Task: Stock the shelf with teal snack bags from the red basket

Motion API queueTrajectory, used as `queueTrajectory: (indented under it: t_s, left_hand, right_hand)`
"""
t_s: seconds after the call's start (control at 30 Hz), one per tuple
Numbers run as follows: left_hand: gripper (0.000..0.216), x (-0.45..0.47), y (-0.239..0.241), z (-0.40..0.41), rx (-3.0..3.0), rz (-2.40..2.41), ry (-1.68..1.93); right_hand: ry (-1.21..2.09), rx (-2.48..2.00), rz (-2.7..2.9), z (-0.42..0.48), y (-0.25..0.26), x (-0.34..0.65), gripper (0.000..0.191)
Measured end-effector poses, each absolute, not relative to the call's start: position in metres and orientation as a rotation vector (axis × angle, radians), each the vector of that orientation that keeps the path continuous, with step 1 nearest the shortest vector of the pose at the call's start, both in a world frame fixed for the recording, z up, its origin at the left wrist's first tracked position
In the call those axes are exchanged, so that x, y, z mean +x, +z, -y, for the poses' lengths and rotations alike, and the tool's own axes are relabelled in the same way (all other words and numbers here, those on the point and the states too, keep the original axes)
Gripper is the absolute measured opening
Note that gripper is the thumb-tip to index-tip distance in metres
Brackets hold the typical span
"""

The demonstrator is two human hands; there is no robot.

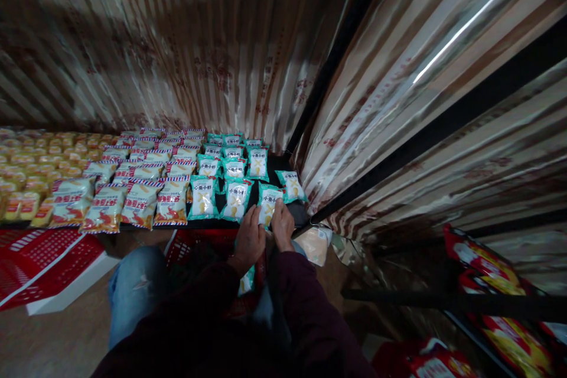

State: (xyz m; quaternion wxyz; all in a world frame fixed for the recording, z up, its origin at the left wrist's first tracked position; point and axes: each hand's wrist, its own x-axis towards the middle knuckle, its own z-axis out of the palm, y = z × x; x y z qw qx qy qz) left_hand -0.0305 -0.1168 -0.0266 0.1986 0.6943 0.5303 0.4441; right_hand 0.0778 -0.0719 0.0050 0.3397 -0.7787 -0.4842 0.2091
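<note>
Both my hands meet at the front edge of a low dark shelf (283,162). My left hand (250,239) and my right hand (282,224) are closed on the lower edge of one teal snack packet (268,199), which lies at the front right of the shelf. Rows of the same teal packets (234,166) fill the shelf behind it. One teal packet (291,185) lies tilted just to the right. Red, white and blue striped packets (144,186) lie in rows to the left. Another teal packet (246,281) shows below my wrists.
Yellow packets (26,165) cover the shelf's far left. A red plastic basket (42,257) sits on the floor at left, another (199,242) under my arms. Striped plastic sheeting (420,100) hangs behind and to the right. Red and yellow bags (487,271) lie on a lower right rack.
</note>
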Motion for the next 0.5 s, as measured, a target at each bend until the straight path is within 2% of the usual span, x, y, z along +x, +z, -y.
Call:
queueTrajectory:
  t_s: [0.13,0.5]
  left_hand:
    - [0.054,-0.025,-0.028,0.111,1.963,-1.475,1.209]
    - [0.064,-0.015,-0.025,0.097,1.972,-1.483,1.124]
  right_hand:
    - [0.525,-2.061,1.288,0.060,0.003,0.081,0.086]
    - [0.506,-2.122,1.341,0.028,0.004,0.080,0.078]
